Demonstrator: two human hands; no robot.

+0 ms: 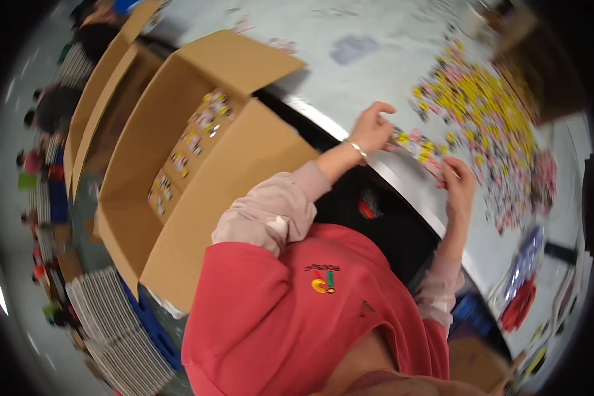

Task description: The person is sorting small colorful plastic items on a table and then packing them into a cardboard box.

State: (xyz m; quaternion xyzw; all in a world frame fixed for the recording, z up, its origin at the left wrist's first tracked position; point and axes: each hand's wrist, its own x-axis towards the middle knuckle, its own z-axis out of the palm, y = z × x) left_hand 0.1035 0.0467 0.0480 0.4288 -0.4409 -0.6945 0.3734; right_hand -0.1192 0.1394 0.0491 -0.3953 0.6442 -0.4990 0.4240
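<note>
Over the near edge of the white table, a short strip of small yellow, pink and white pieces spans the gap between my hands. My left hand, with a bracelet at the wrist, is closed at the strip's left end. My right hand pinches its other end. What the small pieces are is too blurred to tell. Just beyond lies a wide loose pile of similar yellow, pink and black-and-white pieces. To my left an open cardboard box holds several rows of such small pieces on its bottom.
The white table runs diagonally ahead. A brown carton stands at its far right. Clear plastic bags and a red bundle lie on the right. More cardboard flaps, stacked grey sheets and other people are at left.
</note>
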